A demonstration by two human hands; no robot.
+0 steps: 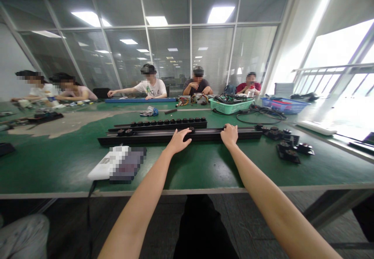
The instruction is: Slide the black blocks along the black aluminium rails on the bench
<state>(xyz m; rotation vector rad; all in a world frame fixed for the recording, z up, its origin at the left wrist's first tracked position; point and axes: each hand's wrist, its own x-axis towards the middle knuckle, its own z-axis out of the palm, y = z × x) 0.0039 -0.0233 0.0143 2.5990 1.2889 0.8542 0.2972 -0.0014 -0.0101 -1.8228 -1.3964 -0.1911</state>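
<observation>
A long black track rail (204, 136) lies crosswise on the green table in front of me. My left hand (178, 141) rests at its middle, thumb and fingers apart, beside a small black block (191, 129) on the rail. Farther right, my right hand (230, 135) is closed at the rail's upper edge; its fingers hide whatever they grip. Two more black blocks (125, 133) sit towards the rail's left end. Behind it lies a second black rail (157, 126), lined with several similar blocks.
Loose black parts (288, 152) lie off the rail's right end. A white device and a dark blurred-out object (127, 169) are at front left. Beyond stand a green basket (230, 108) of cables and a blue basket (284, 107). Several people sit across the table.
</observation>
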